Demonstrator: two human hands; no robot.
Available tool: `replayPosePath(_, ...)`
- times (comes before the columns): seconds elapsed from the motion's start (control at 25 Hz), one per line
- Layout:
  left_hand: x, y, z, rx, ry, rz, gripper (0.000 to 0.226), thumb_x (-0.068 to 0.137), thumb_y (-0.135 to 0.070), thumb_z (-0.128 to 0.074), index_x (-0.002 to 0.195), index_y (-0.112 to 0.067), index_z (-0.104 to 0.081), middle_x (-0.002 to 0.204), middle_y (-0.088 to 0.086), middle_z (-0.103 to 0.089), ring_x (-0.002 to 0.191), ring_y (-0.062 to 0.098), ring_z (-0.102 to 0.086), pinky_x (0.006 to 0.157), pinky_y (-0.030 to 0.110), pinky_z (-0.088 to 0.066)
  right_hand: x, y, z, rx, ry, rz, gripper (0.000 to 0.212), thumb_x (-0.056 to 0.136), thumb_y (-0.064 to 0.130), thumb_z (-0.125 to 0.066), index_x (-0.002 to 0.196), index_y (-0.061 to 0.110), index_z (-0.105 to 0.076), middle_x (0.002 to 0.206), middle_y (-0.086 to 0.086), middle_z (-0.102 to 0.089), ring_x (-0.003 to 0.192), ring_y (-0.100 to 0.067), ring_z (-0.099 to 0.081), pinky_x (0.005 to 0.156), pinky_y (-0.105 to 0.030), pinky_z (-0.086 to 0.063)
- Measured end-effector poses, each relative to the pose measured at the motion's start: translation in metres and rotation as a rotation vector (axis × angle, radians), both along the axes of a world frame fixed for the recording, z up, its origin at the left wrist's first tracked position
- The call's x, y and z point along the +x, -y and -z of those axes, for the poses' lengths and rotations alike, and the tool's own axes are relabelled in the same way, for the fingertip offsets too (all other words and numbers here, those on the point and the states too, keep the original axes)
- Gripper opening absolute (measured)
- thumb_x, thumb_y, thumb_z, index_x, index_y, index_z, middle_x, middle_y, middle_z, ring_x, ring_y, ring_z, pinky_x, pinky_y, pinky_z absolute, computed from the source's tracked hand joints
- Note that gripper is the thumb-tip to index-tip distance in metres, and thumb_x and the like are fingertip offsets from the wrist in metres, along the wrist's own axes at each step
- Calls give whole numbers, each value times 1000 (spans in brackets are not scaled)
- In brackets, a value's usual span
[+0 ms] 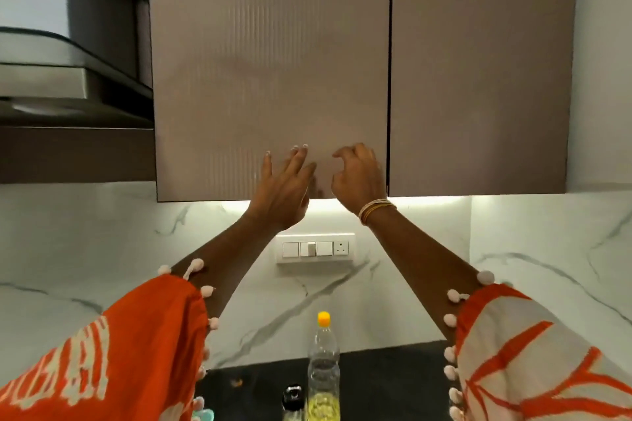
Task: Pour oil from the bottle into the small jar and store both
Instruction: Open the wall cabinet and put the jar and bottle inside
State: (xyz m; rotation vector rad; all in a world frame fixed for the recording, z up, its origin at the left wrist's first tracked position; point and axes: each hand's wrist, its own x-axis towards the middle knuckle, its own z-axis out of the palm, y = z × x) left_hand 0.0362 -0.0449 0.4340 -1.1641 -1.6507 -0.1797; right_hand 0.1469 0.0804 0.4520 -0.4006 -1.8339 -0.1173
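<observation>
Reaching up, both hands are at the lower part of the left cupboard door [270, 72], which I take as the landmark. The left hand [284, 188] lies against this door near its bottom edge, with the fingers straight and spread, holding nothing; the fingertips [303, 147] seem to touch the ribbed surface. The right hand [359, 178] is just beside it, close to the dark gap between this door and the right cupboard door [478, 72]. Its fingers are loosely curled and they grasp nothing; whether they touch the door I cannot tell. Some thin bangles [376, 210] are on the right wrist. Both doors appear closed. Below the door, on the white marble wall [85, 249], there is a switch panel [314, 248], and it shows between the two forearms. Far below the door, on the dark countertop [386, 383], stands the oil bottle [323, 372] with a yellow cap; it is upright, and yellow oil fills only its lower part. Just beside the bottle, on its left, is the small jar [292, 400] with a dark top, partly cut by the frame edge. Neither hand touches them. To the left of the door hangs a chimney hood [68, 85]. Orange and white sleeves [119, 352] with small pompoms cover the arms.
</observation>
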Motion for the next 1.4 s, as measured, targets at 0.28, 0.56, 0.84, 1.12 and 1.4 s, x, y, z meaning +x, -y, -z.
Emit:
replayPosePath(0.28, -23, -34, 4, -120, 78, -115, 98, 74, -49, -72, 150, -21, -17, 160, 23, -2, 147, 40, -11, 102, 75, -22, -18, -28, -28, 101, -17, 77, 35, 75, 16, -58, 109, 11, -62, 106, -12, -58, 97, -28, -56, 77, -43, -53)
replayPosePath(0.56, -37, -51, 10, -44, -99, -216, 115, 51, -23, -89, 147, -26, -25, 150, 24, -28, 136, 44, -31, 95, 76, -30, -18, -45, -27, 158, 15, 82, 31, 75, 13, -59, 105, 10, -61, 102, -12, -59, 91, -28, -56, 74, -39, -52)
replayPosePath(0.84, -47, -59, 9, -28, -111, -217, 119, 41, -20, -94, 143, -28, -35, 144, 22, -39, 131, 44, -41, 93, 77, -30, -9, -63, -29, 153, 12, 98, 29, 74, 14, -58, 102, 10, -63, 100, -12, -58, 89, -29, -57, 71, -37, -53)
replayPosePath(1.12, -23, -34, 10, -33, -84, -164, 132, 32, -20, -96, 145, -28, -27, 146, 24, -39, 133, 46, -40, 93, 78, -29, 20, -35, -25, 174, -42, 141, 27, 70, 15, -55, 96, 11, -63, 94, -10, -58, 83, -25, -55, 69, -31, -46)
replayPosePath(1.4, 8, 9, 13, -26, -77, -96, 120, 40, -9, -91, 144, -24, -34, 146, 28, -39, 132, 48, -40, 91, 78, -33, 68, 19, -18, 257, -112, 240, 27, 65, 12, -61, 93, 12, -62, 91, -9, -57, 81, -25, -54, 70, -28, -36)
